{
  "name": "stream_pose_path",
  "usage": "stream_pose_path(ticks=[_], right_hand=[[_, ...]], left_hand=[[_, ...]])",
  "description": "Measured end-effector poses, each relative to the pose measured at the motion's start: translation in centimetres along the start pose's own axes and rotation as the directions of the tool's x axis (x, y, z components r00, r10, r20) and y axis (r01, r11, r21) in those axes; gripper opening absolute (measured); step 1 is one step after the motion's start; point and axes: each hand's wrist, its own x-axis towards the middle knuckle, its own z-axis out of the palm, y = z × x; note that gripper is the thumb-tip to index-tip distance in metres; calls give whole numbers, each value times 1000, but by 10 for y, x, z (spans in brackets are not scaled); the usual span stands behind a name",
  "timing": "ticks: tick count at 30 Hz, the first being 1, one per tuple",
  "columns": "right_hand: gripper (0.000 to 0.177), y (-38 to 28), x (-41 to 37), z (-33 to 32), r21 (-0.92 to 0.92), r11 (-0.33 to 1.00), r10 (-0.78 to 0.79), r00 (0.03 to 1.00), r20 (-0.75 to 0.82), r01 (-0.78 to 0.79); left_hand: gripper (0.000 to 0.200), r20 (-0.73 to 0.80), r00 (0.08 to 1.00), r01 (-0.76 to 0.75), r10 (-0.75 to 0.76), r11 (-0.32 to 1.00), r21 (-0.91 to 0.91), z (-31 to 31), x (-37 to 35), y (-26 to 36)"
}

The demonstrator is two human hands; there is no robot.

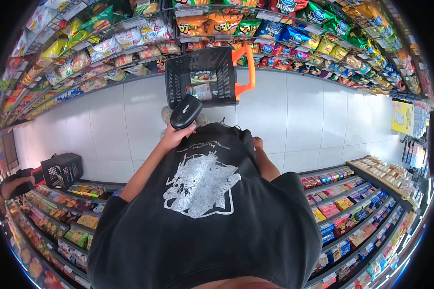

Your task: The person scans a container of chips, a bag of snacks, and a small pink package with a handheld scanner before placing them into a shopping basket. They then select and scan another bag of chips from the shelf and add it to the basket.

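Note:
My left hand (179,134) is closed around the lower end of a black barcode scanner (186,112), held in front of my waist. Just beyond it, a black shopping basket (174,79) with an orange handle (251,72) stands on the floor against the snack shelves. Inside the basket lie a dark green printed packet (203,76) and a pale packet (200,92). By my hip, at the edge of my black T-shirt, is my right hand (258,142). Its fingers are mostly hidden, so whether it holds anything does not show.
Shelves of bagged snacks (223,24) curve along the far side of the aisle. Behind me are low shelves of boxed goods (343,204). At the left, another person's arm (17,184) reaches to a second black basket (62,170). A yellow sign (402,118) stands at the right end.

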Motion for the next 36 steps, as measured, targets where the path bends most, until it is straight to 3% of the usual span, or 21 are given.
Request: stream_pose_path(ticks=[2, 6, 9, 13, 16, 20, 23, 26, 29, 31, 36], right_hand=[[40, -13, 2, 6, -43, 997, -74, 995, -69, 71], [45, -9, 24, 25, -20, 954, -298, 953, 59, 300], [44, -20, 15, 25, -165, 880, -433, 895, 104, 445], [42, 0, 26, 36, -258, 903, -325, 939, 111, 343], [44, 11, 25, 33, -183, 928, -296, 942, 159, 323], [43, -6, 12, 27, -203, 922, -299, 940, 167, 329], [41, -21, 9, 25, -146, 960, -218, 964, 156, 240], [39, -24, 29, 26, -208, 927, -286, 948, 143, 311], [37, -10, 67, 29, -126, 930, -330, 934, 135, 347], [35, -36, 51, 13, -152, 935, -303, 944, 133, 322], [34, -51, 61, 8, -338, 865, -314, 926, 209, 370]], left_hand=[[17, 26, 1000, -5, 5, 1000, -9, 1, 4, -2], [20, 93, 995, 35, -44, 994, 102, 0, 12, 5], [18, 95, 995, -10, 3, 997, 77, -8, 15, -1], [14, 44, 999, -36, 31, 995, 97, -16, 18, 2], [11, 36, 997, -63, 61, 997, 50, -19, 19, 9], [12, 22, 998, -54, 52, 992, 118, -20, 16, 17], [13, -19, 998, -65, 68, 991, 121, -18, 10, 16], [15, -45, 994, -94, 100, 990, 104, -19, 6, 15], [15, -43, 993, -108, 113, 990, 91, -17, 1, 10], [15, -65, 993, -95, 100, 993, 72, -12, -2, 9], [15, -149, 979, -135, 141, 989, 54, -11, -8, 4]])
